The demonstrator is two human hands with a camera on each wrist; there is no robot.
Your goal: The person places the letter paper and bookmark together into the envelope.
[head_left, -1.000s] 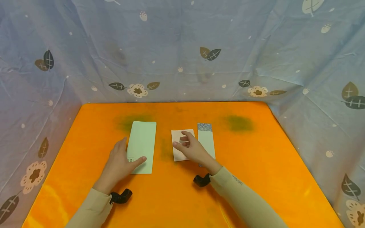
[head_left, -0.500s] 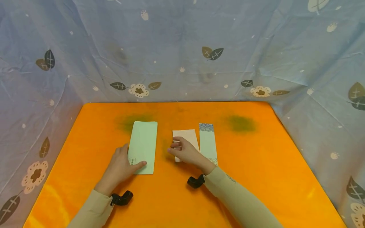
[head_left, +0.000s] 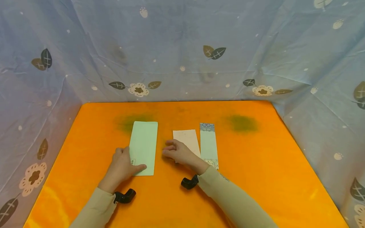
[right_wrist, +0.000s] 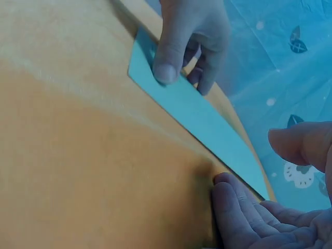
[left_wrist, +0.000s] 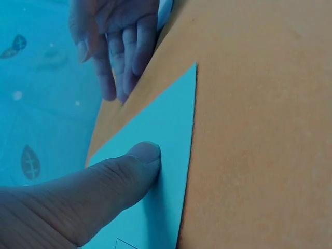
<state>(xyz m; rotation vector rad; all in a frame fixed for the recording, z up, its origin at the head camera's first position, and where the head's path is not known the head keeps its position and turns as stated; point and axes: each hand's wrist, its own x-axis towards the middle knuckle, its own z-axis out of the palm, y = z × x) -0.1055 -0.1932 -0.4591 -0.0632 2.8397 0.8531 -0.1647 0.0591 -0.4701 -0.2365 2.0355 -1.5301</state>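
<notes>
A pale green envelope-like sleeve (head_left: 144,139) lies flat on the table, with small print near its lower left corner. My left hand (head_left: 119,166) is over its lower left part, the thumb lying on top and the fingers at its left edge; in the right wrist view, a gap shows between that thumb and the fingers. My right hand (head_left: 182,155) hovers with loosely bent fingers, holding nothing, between the sleeve and a small pale pink paper (head_left: 186,136), whose lower part it hides. To its right lies a narrow pale strip (head_left: 208,144) with lace-patterned ends.
An orange cloth (head_left: 251,177) covers the table, with a dark greenish patch (head_left: 242,123) at the back right. Patterned blue-grey curtains (head_left: 182,34) enclose the back and both sides. A black wrist piece (head_left: 125,196) sits at the left cuff, another (head_left: 189,182) at the right.
My right hand has moved left off the middle of the pink paper, uncovering more of it and of the strip. The left hand's fingers have drawn down to the sleeve's left edge.
</notes>
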